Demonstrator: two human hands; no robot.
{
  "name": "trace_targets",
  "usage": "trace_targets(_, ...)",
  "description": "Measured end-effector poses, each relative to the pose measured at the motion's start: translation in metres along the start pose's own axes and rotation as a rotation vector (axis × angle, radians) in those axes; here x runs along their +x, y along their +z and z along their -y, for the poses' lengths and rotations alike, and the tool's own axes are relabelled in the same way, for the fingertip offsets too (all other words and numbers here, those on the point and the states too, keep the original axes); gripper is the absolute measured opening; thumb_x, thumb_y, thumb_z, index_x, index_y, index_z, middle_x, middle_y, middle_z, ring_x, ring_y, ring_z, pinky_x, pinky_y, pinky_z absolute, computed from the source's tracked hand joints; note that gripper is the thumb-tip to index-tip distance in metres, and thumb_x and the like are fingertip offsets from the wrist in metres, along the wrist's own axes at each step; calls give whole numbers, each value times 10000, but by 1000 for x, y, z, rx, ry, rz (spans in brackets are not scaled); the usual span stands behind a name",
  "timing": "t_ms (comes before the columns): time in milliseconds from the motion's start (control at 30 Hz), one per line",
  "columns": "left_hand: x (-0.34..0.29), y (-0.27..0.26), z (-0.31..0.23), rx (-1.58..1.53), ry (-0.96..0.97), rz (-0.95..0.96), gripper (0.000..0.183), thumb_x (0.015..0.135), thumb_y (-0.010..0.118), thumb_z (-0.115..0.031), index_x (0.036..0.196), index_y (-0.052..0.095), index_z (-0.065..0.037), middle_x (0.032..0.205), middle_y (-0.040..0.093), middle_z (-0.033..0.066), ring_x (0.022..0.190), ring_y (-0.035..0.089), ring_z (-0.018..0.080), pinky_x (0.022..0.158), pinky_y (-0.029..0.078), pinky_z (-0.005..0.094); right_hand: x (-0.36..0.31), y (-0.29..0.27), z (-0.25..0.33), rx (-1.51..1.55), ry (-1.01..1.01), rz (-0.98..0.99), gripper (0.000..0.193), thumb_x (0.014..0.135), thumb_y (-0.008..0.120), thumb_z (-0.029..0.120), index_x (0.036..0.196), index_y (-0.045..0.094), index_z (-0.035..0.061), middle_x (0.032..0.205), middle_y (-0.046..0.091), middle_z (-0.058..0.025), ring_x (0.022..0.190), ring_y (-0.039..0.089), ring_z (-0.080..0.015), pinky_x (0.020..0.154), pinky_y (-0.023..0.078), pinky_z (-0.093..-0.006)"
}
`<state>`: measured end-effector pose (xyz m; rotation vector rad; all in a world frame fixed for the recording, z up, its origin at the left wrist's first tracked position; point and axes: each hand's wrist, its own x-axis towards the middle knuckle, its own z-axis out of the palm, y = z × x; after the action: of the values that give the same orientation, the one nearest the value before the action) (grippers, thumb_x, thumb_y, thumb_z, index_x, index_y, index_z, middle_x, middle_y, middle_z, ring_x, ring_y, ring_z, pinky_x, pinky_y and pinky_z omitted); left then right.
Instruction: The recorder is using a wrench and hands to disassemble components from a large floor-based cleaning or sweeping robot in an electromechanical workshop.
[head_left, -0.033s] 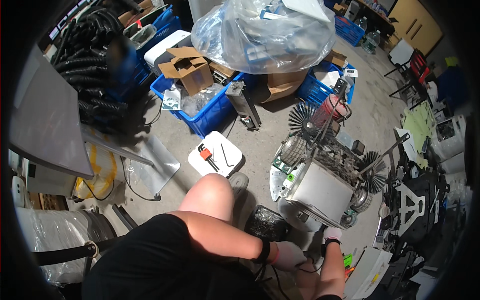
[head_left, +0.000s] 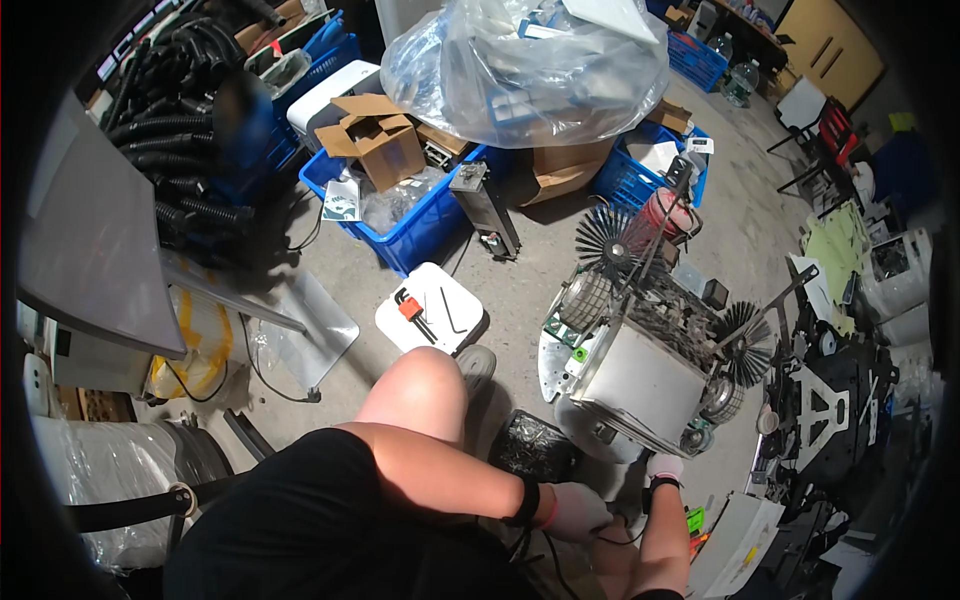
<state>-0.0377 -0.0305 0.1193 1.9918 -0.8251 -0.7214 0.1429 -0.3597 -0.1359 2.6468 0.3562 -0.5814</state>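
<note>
A dusty wheeled machine (head_left: 645,385) with round black bristle brushes (head_left: 612,243) and a pale flat panel stands on the floor, right of centre. My right hand (head_left: 664,467), in a light glove, is at the machine's near lower edge; its fingers are too small and hidden to read. My left hand (head_left: 580,512), also gloved, is lower and to the left, its fingers curled beside a thin dark cable (head_left: 628,537). What it holds, if anything, is hidden. A black tray (head_left: 513,424) of small metal pieces sits just beyond my left hand.
Beyond my knee, a white square plate (head_left: 462,290) bears a hex key set (head_left: 410,307) and a loose hex key (head_left: 447,311). Behind it stand a blue crate (head_left: 408,247) and an upright metal column (head_left: 487,212). A white panel (head_left: 738,545) and black parts (head_left: 840,415) lie at right.
</note>
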Motion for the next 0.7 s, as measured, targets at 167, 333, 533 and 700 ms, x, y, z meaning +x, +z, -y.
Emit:
trace_targets(167,-1,2,2,-1,1,-17,241,787,583,-213,949,618,-38,916,648,166,920,619,356,823,490,442,-3,-9,6,201,139,57,360,922,428,280,1106,682,105,1129,662,-159,1073,624,-327,915,492,-453)
trace_targets(333,-5,-7,-5,-24,-1,-24,218,791,582,-204,934,618,-43,901,648,158,923,618,349,824,487,440,5,-5,6,454,-23,-138,350,940,407,244,1100,660,62,1126,643,-202,1124,568,-369,979,440,-447)
trace_targets(533,-3,-3,-2,-27,5,-25,200,788,593,-210,911,624,-55,892,649,152,909,619,348,820,487,435,10,-2,-3,404,-95,-28,357,937,416,273,1116,648,70,1150,631,-199,1100,585,-364,947,461,-449)
trace_targets(700,-4,1,1,-17,11,-38,200,784,594,-210,906,624,-55,891,649,155,904,619,349,813,488,436,1,7,-1,102,-146,-112,380,929,420,307,1028,703,73,1033,676,-193,1013,633,-355,894,488,-460)
